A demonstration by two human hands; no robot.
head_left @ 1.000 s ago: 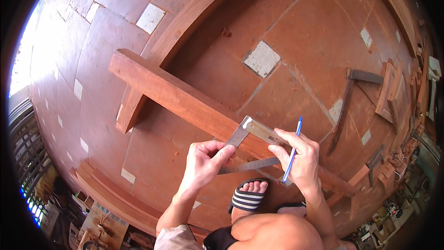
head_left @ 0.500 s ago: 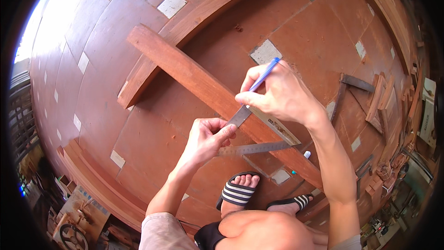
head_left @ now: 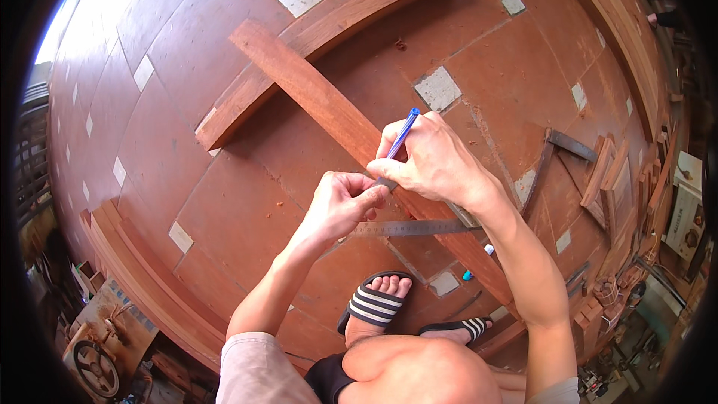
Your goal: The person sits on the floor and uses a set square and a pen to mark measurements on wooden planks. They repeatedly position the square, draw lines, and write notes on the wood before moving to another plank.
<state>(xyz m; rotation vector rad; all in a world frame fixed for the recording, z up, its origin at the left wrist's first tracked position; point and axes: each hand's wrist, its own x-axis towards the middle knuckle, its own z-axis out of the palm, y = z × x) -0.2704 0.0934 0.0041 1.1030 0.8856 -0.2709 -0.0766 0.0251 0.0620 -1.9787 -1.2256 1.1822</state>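
Note:
My right hand [head_left: 434,157] grips a blue pen [head_left: 404,133] and is bent over a long reddish wooden board [head_left: 321,93]. Beside it, my left hand [head_left: 340,206] pinches the end of a short metal blade [head_left: 386,183] lying across the board. The pen's tip is hidden behind my fingers, close to that blade. A graduated steel ruler [head_left: 411,227] crosses the board just nearer to me; its right end meets a bar mostly covered by my right forearm. The board's far part rests across a second, slightly curved beam [head_left: 258,86].
Long planks [head_left: 142,269] lie at left and more timber [head_left: 613,37] at right. A dark metal square [head_left: 572,145] sits near wood offcuts [head_left: 606,179]. A white object [head_left: 489,250] and a teal one [head_left: 468,275] lie by the board. My sandalled foot [head_left: 378,299] is close.
My right hand has come in closer to my left and covers more of the short blade. The pen now stands more upright. The whole view has shifted slightly.

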